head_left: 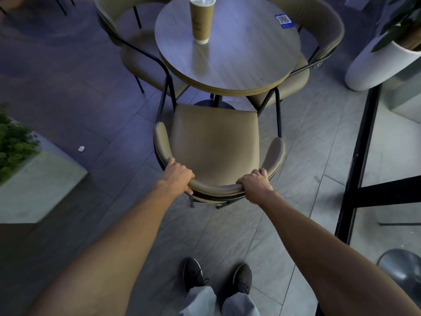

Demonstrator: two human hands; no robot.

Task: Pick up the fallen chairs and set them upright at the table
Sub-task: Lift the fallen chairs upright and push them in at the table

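Dark shoes (193, 275) stand on grey floor tiles at six o'clock, with both bare forearms reaching forward from there. At nine o'clock sits a concrete planter (41, 183) of green shrubbery, with a crumpled paper scrap (81, 148) on the tiles near it. A padded left chair (136, 53) stands upright at the table's ten o'clock.

The left hand (180, 175) grips the curved backrest (216, 187) at its left bend, fingers curled round the padded top. The near chair (214, 140) is upright on thin black metal legs. Its smooth olive-tan seat faces twelve o'clock, front edge just beside the rim of the round wood-grain table (246, 65), where a ribbed paper cup (201, 21) stands. The right hand (256, 182) clasps the right bend in the same way.

The chair's front-to-back axis runs six to twelve and the hands sit evenly either side, neither nearer, so a straight push should tuck it in without swinging. A matching right chair (303, 71) stands upright at the table's two o'clock, with a glossy white pot (373, 65) beyond it.
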